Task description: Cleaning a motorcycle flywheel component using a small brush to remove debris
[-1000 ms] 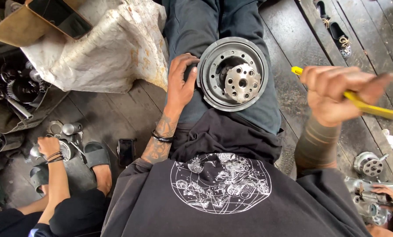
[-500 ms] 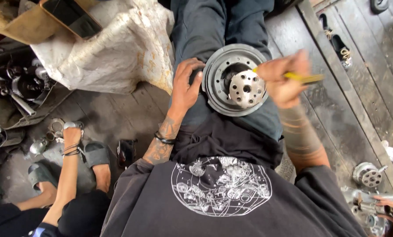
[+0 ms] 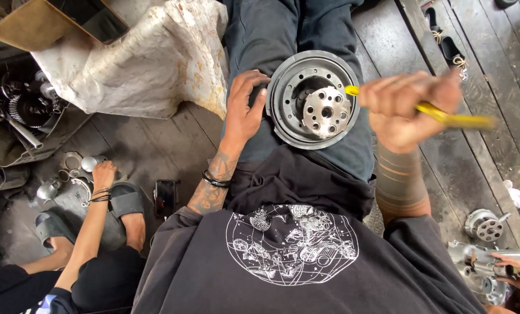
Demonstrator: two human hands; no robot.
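Drum (image 3: 312, 100) on lap, left fingers (image 3: 249, 87) touching its rim.

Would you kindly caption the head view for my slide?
Left hand steadies a round metal hub on the lap; right hand holds a yellow-handled tool.
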